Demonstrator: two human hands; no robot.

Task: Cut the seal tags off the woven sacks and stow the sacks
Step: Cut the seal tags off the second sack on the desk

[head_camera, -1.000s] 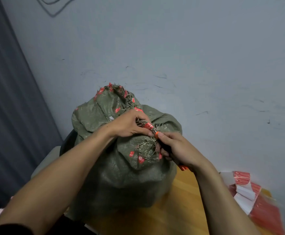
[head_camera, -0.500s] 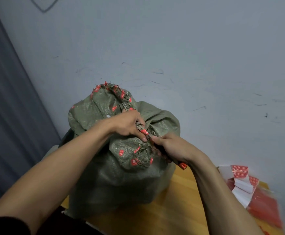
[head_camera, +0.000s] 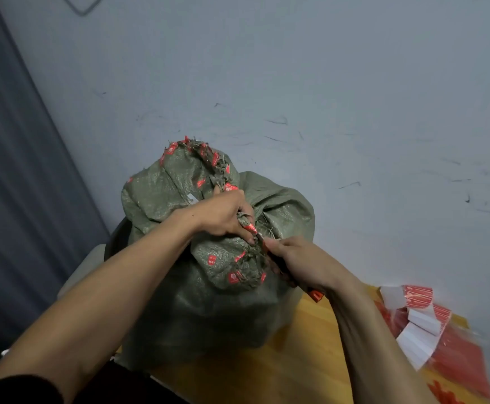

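Sack: green woven sack (head_camera: pixel 208 310) stands at the left edge of the desk (head_camera: pixel 281 368), gathered neck on top | Left hand (head_camera: pixel 223 217): pinching the red seal tag (head_camera: pixel 249 228) at the neck | Right hand (head_camera: pixel 299 263): curled round an orange-ended cutter (head_camera: pixel 315 295), tip at the tag | Relation: the tag lies between both hands, running diagonally towards the cutter, so the right hand likely cuts.

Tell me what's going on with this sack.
A person is working at the tied neck of a green woven sack that stands on a wooden table. The left hand pinches a red seal tag there, and the right hand grips a cutting tool with its tip at that tag. The tag looks uncut. At the table's right lie red and white labels.
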